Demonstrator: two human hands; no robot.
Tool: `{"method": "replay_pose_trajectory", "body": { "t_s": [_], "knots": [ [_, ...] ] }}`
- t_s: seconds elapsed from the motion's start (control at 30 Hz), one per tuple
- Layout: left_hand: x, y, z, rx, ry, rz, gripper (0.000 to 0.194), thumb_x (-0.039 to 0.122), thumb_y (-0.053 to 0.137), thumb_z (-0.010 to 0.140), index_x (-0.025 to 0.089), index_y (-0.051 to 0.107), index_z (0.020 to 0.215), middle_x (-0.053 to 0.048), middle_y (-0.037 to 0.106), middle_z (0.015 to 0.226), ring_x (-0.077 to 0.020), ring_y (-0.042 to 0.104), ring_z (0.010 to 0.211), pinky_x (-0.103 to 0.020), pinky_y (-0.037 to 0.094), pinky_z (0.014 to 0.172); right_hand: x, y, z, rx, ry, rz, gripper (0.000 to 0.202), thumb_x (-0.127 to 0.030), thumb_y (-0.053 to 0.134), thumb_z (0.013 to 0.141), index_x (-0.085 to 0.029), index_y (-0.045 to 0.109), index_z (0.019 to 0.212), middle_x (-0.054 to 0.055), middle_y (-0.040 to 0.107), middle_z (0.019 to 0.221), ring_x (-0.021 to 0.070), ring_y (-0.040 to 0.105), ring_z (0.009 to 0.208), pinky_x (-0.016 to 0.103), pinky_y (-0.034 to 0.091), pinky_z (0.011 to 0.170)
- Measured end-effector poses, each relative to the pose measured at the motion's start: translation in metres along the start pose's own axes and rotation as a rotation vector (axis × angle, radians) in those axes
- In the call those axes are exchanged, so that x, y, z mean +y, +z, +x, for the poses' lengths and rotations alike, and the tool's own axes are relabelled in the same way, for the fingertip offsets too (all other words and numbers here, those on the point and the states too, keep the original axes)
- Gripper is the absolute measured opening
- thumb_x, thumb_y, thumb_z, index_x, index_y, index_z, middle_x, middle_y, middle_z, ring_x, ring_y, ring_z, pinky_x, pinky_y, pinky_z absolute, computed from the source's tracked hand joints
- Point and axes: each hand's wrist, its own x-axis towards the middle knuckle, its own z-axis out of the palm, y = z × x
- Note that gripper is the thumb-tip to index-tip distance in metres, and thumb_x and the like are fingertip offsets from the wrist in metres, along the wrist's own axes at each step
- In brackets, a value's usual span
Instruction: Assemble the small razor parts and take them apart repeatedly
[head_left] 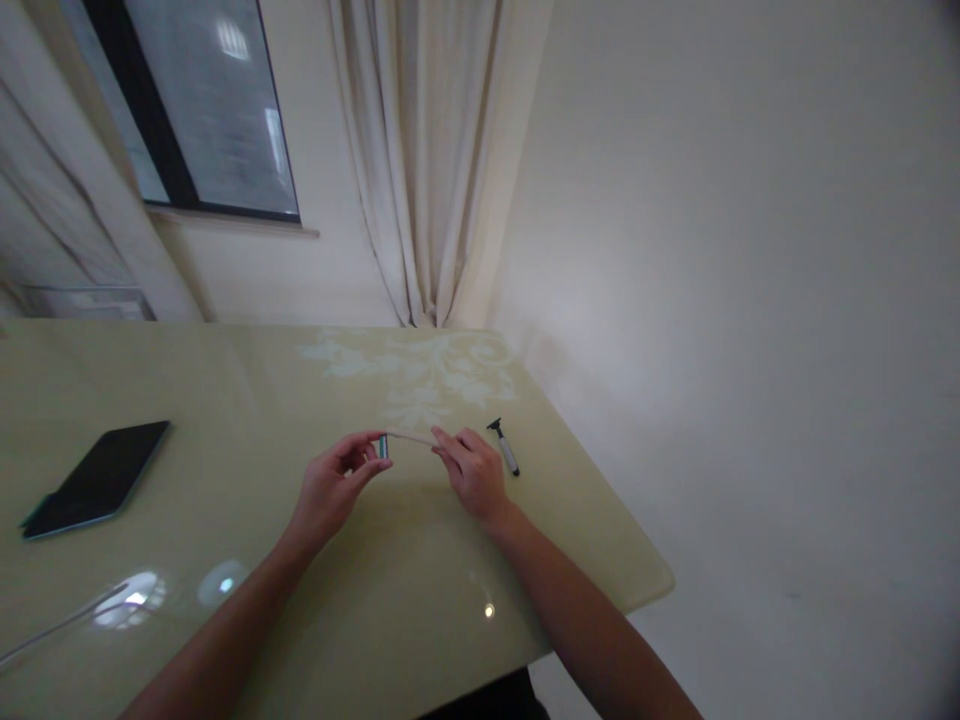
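Note:
Between the thumb and fingers of my left hand (337,482) is a small block with teal, white and dark stripes (384,446). My right hand (472,470) pinches the near end of a thin beige stick (411,436), whose other end reaches the top of the block. Whether stick and block are joined cannot be made out. Both hands are above the table. Just right of my right hand lies a razor (506,448) with a grey and black handle, its dark head pointing away from me.
The pale green glossy table (360,610) has a white floral pattern near its far edge. A dark tablet-like device (101,480) lies on the left, with a thin pale cable (52,630) nearer me. A wall (750,350) borders the table's right side; curtains (420,150) hang behind.

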Motion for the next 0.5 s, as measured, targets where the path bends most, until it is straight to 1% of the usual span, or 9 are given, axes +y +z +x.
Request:
{"method": "replay_pose_trajectory", "body": {
  "t_s": [0.13,0.27,0.3,0.43,0.5],
  "knots": [
    [0.0001,-0.0006,0.0006,0.006,0.006,0.005,0.043,0.044,0.080,0.075,0.020,0.073,0.110,0.003,0.062,0.074,-0.0130,0.056,0.064,-0.025,0.045,0.062,0.0003,0.0003,-0.0001,-0.052,-0.073,0.062,0.036,-0.041,0.051,0.106,-0.026,0.069,0.134,0.003,0.061,0.081,0.0147,0.056,0.077,0.024,0.043,0.072],
    [0.0017,-0.0006,0.0013,0.002,0.011,0.015,0.042,0.044,0.080,0.075,0.019,0.073,0.108,0.003,0.062,0.073,-0.0128,0.056,0.064,-0.024,0.044,0.061,0.0015,0.0030,0.0014,-0.006,0.032,0.058,0.038,-0.040,0.051,0.106,-0.022,0.070,0.133,0.004,0.061,0.083,0.0149,0.056,0.076,0.024,0.043,0.071],
    [0.0019,-0.0006,0.0016,-0.001,0.011,0.018,0.042,0.044,0.080,0.075,0.019,0.073,0.108,0.003,0.061,0.072,-0.0126,0.055,0.063,-0.024,0.044,0.061,0.0021,0.0036,0.0015,-0.003,0.039,0.072,0.038,-0.041,0.051,0.106,-0.021,0.070,0.132,0.004,0.061,0.083,0.0147,0.056,0.076,0.024,0.043,0.070],
    [-0.0007,-0.0006,0.0043,-0.007,0.017,0.045,0.043,0.045,0.079,0.075,0.019,0.073,0.109,0.003,0.061,0.071,-0.0121,0.053,0.061,-0.024,0.042,0.059,0.0035,0.0062,0.0000,-0.072,-0.020,0.150,0.038,-0.043,0.052,0.105,-0.024,0.070,0.132,0.003,0.061,0.083,0.0142,0.057,0.078,0.023,0.044,0.073],
    [-0.0035,-0.0002,0.0061,-0.007,0.022,0.048,0.043,0.045,0.079,0.074,0.019,0.073,0.107,0.003,0.061,0.072,-0.0120,0.053,0.061,-0.024,0.043,0.059,0.0049,0.0083,-0.0004,-0.082,0.034,0.160,0.037,-0.043,0.053,0.105,-0.025,0.070,0.132,0.003,0.062,0.084,0.0145,0.057,0.078,0.023,0.043,0.072]
  ]
}}
